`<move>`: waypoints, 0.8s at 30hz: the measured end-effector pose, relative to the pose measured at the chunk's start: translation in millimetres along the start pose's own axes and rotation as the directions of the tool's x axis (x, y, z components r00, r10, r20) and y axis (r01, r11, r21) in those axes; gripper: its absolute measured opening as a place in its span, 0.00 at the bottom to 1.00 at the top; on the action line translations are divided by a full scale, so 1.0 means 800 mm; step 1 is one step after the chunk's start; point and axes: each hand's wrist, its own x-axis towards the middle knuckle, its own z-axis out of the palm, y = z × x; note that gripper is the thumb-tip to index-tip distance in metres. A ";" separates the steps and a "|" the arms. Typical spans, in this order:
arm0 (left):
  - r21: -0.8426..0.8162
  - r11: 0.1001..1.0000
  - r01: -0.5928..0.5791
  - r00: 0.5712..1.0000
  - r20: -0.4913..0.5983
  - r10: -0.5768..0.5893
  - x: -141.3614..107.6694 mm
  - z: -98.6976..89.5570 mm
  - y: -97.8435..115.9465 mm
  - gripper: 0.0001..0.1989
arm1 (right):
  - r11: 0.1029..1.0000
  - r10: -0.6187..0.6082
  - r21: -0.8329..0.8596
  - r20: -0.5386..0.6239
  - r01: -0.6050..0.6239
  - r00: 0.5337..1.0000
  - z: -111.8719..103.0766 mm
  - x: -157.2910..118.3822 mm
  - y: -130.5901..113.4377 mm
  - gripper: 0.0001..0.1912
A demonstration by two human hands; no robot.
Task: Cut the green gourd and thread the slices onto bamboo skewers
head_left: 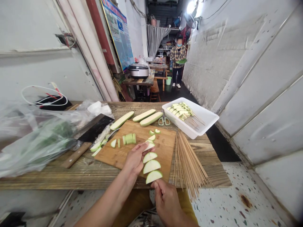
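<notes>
My left hand (pixel 134 159) pinches the top of a row of pale green half-moon zucchini slices (pixel 151 166). My right hand (pixel 165 201) is closed just below the lowest slice, apparently around a thin bamboo skewer (pixel 158 183) that the slices mostly hide. Both hands are above the front of a wooden cutting board (pixel 118 157). On it lie cut zucchini pieces (pixel 129 138). Long zucchini strips (pixel 121 120) rest along its far edge. A cleaver (pixel 94 132) lies left of the board, its wooden handle nearest me.
A white tray (pixel 205 118) holds finished skewers, with scissors (pixel 164 121) beside it. A fan of bamboo skewers (pixel 189 160) overhangs the wooden table (pixel 208 146). A plastic bag of greens (pixel 40 142) lies left. A person (pixel 178 56) stands down the corridor, beyond a rice cooker (pixel 138 71).
</notes>
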 end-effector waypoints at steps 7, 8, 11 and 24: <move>-0.003 1.000 -0.007 1.000 0.002 0.007 0.001 0.000 -0.002 0.04 | 1.000 0.004 -0.010 -0.003 -0.004 1.000 0.000 -0.001 0.002 0.15; -0.002 1.000 -0.007 1.000 0.007 0.007 0.001 0.000 -0.003 0.04 | 1.000 0.005 -0.009 -0.004 -0.005 1.000 0.001 -0.001 0.002 0.15; -0.002 1.000 -0.002 1.000 0.017 0.002 0.002 0.000 -0.003 0.04 | 1.000 0.005 -0.009 -0.006 -0.005 1.000 0.001 -0.001 0.002 0.15; 0.020 1.000 0.015 1.000 0.014 -0.015 -0.002 0.004 -0.003 0.03 | 1.000 -0.005 -0.025 -0.005 0.005 1.000 -0.001 -0.001 0.000 0.16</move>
